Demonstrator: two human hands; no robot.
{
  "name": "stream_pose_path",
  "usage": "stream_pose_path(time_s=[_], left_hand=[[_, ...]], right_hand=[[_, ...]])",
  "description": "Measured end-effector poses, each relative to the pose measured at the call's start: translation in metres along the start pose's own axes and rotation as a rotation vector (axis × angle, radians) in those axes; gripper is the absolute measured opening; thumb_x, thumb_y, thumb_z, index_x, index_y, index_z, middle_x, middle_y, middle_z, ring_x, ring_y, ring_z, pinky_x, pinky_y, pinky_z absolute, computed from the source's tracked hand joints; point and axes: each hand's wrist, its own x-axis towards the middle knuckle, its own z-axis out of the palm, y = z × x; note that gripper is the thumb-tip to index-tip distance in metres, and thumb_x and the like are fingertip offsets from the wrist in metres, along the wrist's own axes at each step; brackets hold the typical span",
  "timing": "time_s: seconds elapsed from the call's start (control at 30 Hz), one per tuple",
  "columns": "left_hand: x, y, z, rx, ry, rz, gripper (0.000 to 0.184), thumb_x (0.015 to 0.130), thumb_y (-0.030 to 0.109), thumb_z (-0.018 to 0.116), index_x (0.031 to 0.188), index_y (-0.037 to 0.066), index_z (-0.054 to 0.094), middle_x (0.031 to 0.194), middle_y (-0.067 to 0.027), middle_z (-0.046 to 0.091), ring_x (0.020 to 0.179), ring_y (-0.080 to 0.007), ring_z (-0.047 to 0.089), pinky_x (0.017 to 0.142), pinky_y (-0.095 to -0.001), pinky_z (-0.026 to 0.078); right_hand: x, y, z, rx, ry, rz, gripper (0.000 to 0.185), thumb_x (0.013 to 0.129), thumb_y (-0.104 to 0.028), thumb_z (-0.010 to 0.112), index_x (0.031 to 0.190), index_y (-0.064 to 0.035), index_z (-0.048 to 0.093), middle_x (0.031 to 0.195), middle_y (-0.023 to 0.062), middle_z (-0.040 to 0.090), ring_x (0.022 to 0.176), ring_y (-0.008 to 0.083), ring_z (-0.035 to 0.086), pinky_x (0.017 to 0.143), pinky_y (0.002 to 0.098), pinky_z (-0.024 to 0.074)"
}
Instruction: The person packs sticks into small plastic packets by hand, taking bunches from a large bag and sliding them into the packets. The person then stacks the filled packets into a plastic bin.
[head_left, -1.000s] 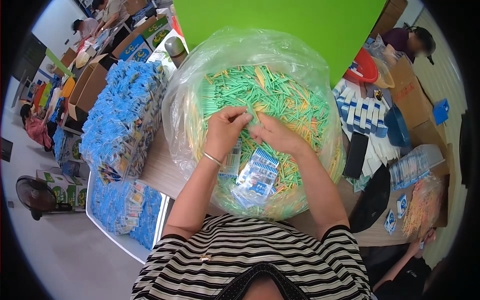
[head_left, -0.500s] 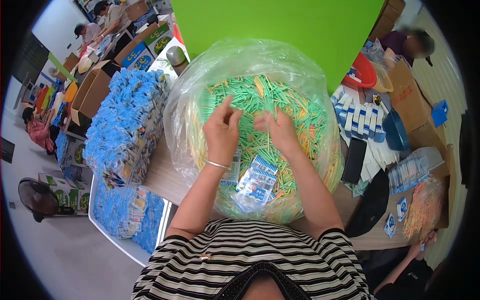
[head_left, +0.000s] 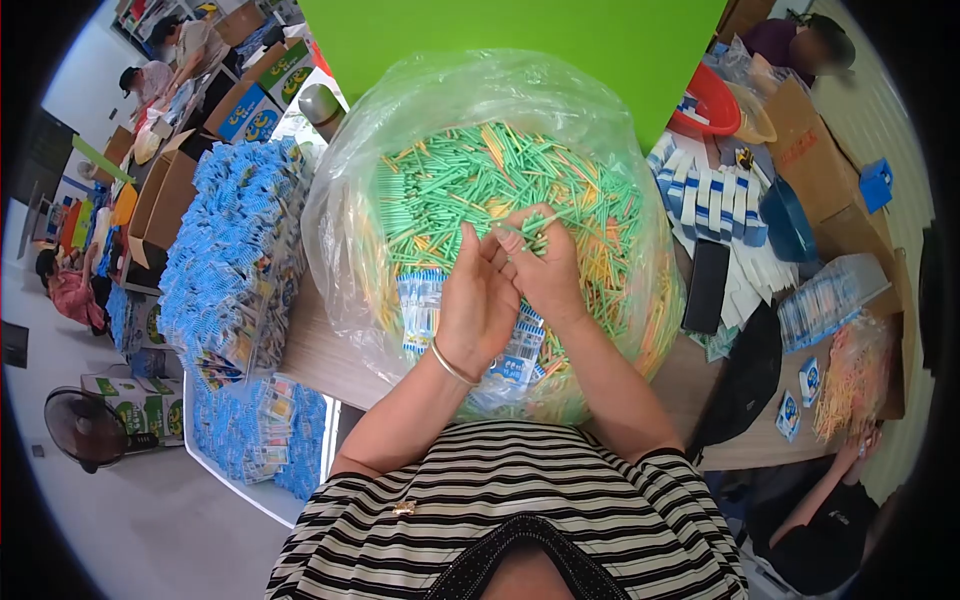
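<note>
A large clear plastic bag stands open before me, filled with thin green, yellow and orange sticks. Over the pile, my right hand is closed around a small bunch of green sticks. Beside it, my left hand is turned partly palm up, thumb raised and fingers apart, its fingertips close to the right hand. Printed blue-and-white packets lie on the near side of the pile, partly covered by my left hand and wrist. More packets show left of that wrist.
At left, a tall stack of blue packets stands by a white bin of more packets. To the right are a black phone, white-and-blue packs, a red basin and a bag of orange sticks. Another person's arm reaches in at lower right.
My hands have come together and lower over the pile. The right hand now grips a bunch of green sticks. The left has turned its palm upward, and the view has shifted slightly.
</note>
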Motion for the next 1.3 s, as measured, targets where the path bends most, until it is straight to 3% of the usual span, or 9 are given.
stream_pose_path(time_s=[0.23,0.4,0.47,0.63,0.8,0.9,1.07,1.13,1.3], left_hand=[[-0.006,-0.008,-0.004,0.025,-0.034,0.049,0.060,0.105,0.051,0.039,0.131,-0.002,0.048,0.128,-0.0125,0.056,0.121,-0.0227,0.054,0.108,-0.0382,0.041],[-0.013,-0.005,0.003,0.824,0.207,0.584,0.045,0.102,0.034,0.053,0.130,-0.001,0.050,0.124,-0.0104,0.057,0.118,-0.0186,0.055,0.099,-0.0350,0.046],[-0.019,0.007,0.007,1.319,0.179,0.856,0.036,0.098,0.018,0.064,0.127,0.001,0.055,0.118,-0.0087,0.061,0.109,-0.0153,0.059,0.089,-0.0290,0.049],[0.003,0.013,-0.033,1.188,0.002,0.568,0.028,0.090,0.005,0.072,0.115,-0.001,0.063,0.107,-0.0080,0.066,0.092,-0.0116,0.064,0.074,-0.0264,0.053],[0.013,0.021,-0.036,0.848,0.152,0.502,0.015,0.091,0.005,0.070,0.104,-0.001,0.067,0.099,-0.0076,0.069,0.082,-0.0102,0.066,0.067,-0.0248,0.053],[0.010,0.018,-0.031,0.898,0.176,0.490,0.015,0.092,0.008,0.071,0.103,-0.001,0.067,0.099,-0.0074,0.069,0.087,-0.0096,0.066,0.071,-0.0257,0.054],[-0.011,0.007,0.004,0.751,0.174,0.366,0.027,0.092,0.018,0.073,0.108,0.000,0.062,0.096,-0.0049,0.066,0.093,-0.0102,0.063,0.077,-0.0265,0.052],[-0.017,0.008,0.011,0.227,0.023,-0.097,0.036,0.092,0.023,0.074,0.114,0.000,0.058,0.095,-0.0047,0.064,0.096,-0.0114,0.061,0.081,-0.0262,0.051],[-0.012,-0.004,-0.007,0.569,-0.075,0.028,0.037,0.091,0.031,0.074,0.108,0.002,0.057,0.093,-0.0015,0.058,0.090,-0.0116,0.057,0.081,-0.0267,0.047]], right_hand=[[0.005,0.004,0.002,0.006,-0.022,-0.270,0.015,0.093,-0.008,0.064,0.106,-0.0011,0.063,0.099,0.0098,0.068,0.092,0.0206,0.066,0.084,0.0322,0.0518],[-0.001,-0.012,-0.002,0.064,-0.063,-0.082,0.018,0.090,-0.002,0.061,0.108,-0.0028,0.064,0.099,0.0093,0.069,0.092,0.0240,0.067,0.083,0.0373,0.0501],[0.002,-0.006,-0.015,-0.458,-0.052,-0.301,0.022,0.086,-0.002,0.063,0.108,-0.0031,0.065,0.096,0.0107,0.069,0.087,0.0267,0.067,0.079,0.0414,0.0477],[0.012,-0.015,-0.024,-1.182,-0.045,-0.476,0.013,0.085,-0.009,0.063,0.097,-0.0046,0.063,0.081,0.0119,0.066,0.075,0.0360,0.062,0.075,0.0457,0.0445],[0.021,-0.016,-0.042,-1.103,-0.068,-0.226,0.017,0.087,-0.015,0.066,0.097,-0.0025,0.062,0.078,0.0103,0.066,0.072,0.0293,0.063,0.077,0.0413,0.0459],[0.014,-0.018,-0.034,-0.289,-0.054,0.172,0.019,0.088,-0.020,0.068,0.093,-0.0021,0.063,0.076,0.0071,0.066,0.070,0.0249,0.062,0.079,0.0361,0.0462],[-0.002,-0.018,-0.014,0.250,-0.011,0.171,0.023,0.091,-0.025,0.069,0.088,-0.0030,0.064,0.085,0.0057,0.068,0.077,0.0203,0.061,0.080,0.0321,0.0471],[0.001,-0.010,-0.006,0.010,0.010,-0.221,0.020,0.086,-0.021,0.072,0.085,-0.0030,0.064,0.090,0.0072,0.069,0.086,0.0248,0.063,0.082,0.0348,0.0480],[-0.005,-0.008,-0.008,-0.528,0.033,-0.636,0.014,0.085,-0.016,0.071,0.083,-0.0035,0.065,0.101,0.0035,0.069,0.102,0.0247,0.061,0.085,0.0364,0.0481]])
